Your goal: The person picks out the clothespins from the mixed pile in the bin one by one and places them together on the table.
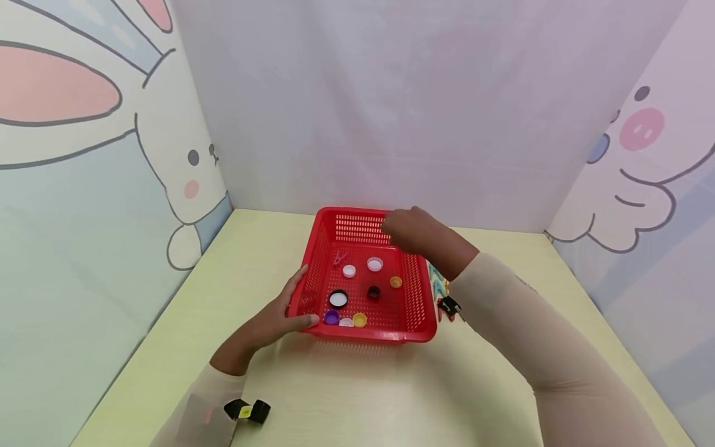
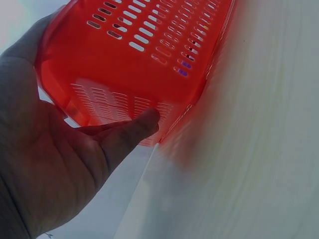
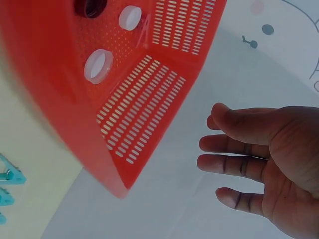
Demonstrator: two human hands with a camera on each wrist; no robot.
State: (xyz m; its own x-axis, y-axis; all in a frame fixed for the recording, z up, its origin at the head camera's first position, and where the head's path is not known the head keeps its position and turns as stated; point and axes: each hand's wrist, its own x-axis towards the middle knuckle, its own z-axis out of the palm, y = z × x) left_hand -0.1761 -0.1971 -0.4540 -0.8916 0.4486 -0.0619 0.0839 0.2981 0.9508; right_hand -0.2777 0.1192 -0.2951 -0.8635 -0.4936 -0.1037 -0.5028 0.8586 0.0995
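Observation:
A red plastic basket [image 1: 360,336] with slotted walls stands on the table. My left hand [image 1: 274,320] grips its front left corner, thumb by the rim and fingers along the left wall. Over the basket's back right corner hovers my right hand [image 1: 410,228]; in the right wrist view its fingers are loosely bent, apart from the wall, with nothing between them. On the basket floor lie a pink-red clothespin [image 1: 339,257], a white cap [image 1: 375,264], a black-rimmed white cap [image 1: 338,299], a dark cap [image 1: 373,292], a purple cap [image 1: 332,318], a yellow cap [image 1: 360,320] and several others.
Right of the basket, partly behind my right forearm, lie teal clothespins [image 1: 438,280] and a red piece. The pale table [image 1: 262,248] meets cloth walls with cartoon animals at the back and both sides. A black strap device [image 1: 247,411] sits at my left sleeve.

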